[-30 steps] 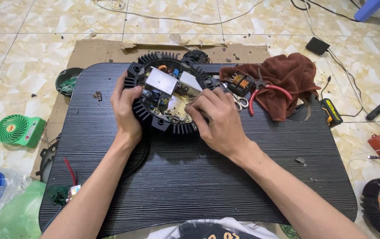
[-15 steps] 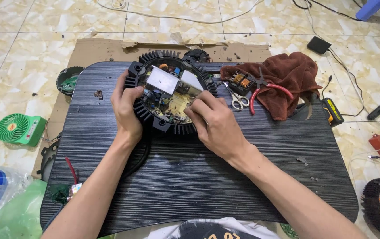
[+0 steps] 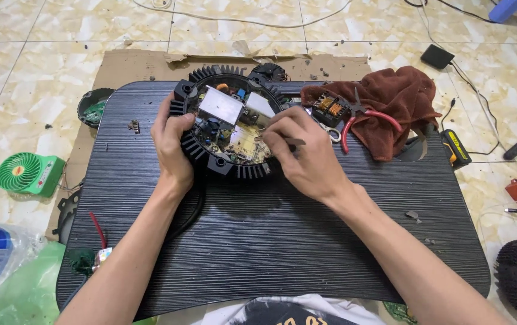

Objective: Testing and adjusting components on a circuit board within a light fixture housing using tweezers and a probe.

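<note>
Head view: round finned housing with its circuit board exposed, near the far edge of the black ribbed board.
Left hand: clamped on the housing's left rim.
Right hand: fingers pinched on a thin tool, tip at the circuit board.
Step in hand: probing components, as judged; steady bracing needed.
Open room: near half of the board bare; brown cloth and red-handled pliers crowd the far right corner.
</note>
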